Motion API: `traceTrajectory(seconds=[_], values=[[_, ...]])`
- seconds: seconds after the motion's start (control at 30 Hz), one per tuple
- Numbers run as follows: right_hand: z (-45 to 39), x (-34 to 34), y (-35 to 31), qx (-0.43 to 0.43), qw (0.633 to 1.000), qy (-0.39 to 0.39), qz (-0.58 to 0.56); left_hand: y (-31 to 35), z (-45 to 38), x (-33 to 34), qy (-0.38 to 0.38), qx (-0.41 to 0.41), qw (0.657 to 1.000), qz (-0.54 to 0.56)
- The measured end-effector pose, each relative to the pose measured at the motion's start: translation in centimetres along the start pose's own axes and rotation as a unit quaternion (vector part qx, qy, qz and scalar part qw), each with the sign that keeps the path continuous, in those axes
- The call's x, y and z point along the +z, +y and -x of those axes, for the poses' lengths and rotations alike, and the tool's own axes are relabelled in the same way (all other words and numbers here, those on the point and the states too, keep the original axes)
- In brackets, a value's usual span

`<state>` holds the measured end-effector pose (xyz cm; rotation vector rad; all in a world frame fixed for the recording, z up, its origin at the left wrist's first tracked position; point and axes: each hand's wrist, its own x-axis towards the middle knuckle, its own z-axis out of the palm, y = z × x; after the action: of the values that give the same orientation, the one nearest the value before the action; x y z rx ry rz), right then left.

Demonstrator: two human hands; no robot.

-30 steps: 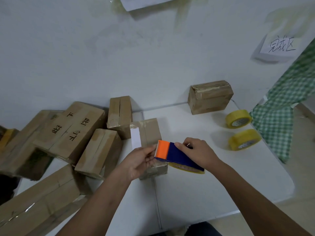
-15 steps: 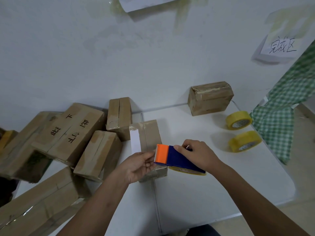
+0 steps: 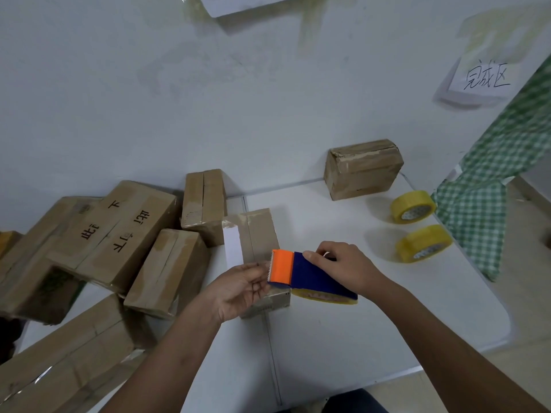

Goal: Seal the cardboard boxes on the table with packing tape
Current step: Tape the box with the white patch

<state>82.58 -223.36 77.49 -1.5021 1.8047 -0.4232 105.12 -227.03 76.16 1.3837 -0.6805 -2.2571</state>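
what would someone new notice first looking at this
The orange-and-blue tape dispenser at centre, gripped by the right hand, with the left hand at its toothed end over a small box. Then the heap of boxes on the left and two yellow tape rolls on the right.

— What hangs on the white wall?
— A handwritten paper note at upper right, and another sheet cut off by the top edge.
— And at the far right?
— A green checked cloth, draped beside the table's right edge.
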Motion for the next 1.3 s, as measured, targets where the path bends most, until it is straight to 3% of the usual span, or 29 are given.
traceTrajectory(seconds=[0.3,0.6,0.73,0.83,0.9,1.13,1.3], values=[[-0.1,0.1,-0.4,-0.007,1.0,0.0,0.021,0.1,-0.4,0.4,0.029,0.015,0.998,-0.046],[-1.4,-0.6,-1.1,-0.028,0.996,-0.051,0.069,0.3,-0.1,-1.8,0.06,0.041,0.997,-0.017],[-1.4,-2.0,0.9,-0.033,0.987,-0.065,0.143,1.2,1.0,-6.0,0.127,0.086,0.988,0.026],[-1.7,-2.5,2.4,-0.028,0.982,-0.08,0.17,0.4,1.8,-9.4,0.165,0.083,0.98,0.078],[-2.0,-2.1,2.9,-0.033,0.976,-0.091,0.193,-0.9,2.1,-10.4,0.181,0.074,0.979,0.055],[-3.1,-1.0,4.0,-0.022,0.972,-0.079,0.219,-4.8,2.0,-9.1,0.224,0.086,0.97,0.043],[-4.0,-1.1,4.1,-0.03,0.964,-0.072,0.255,-6.6,1.4,-7.5,0.301,0.124,0.945,0.018]])
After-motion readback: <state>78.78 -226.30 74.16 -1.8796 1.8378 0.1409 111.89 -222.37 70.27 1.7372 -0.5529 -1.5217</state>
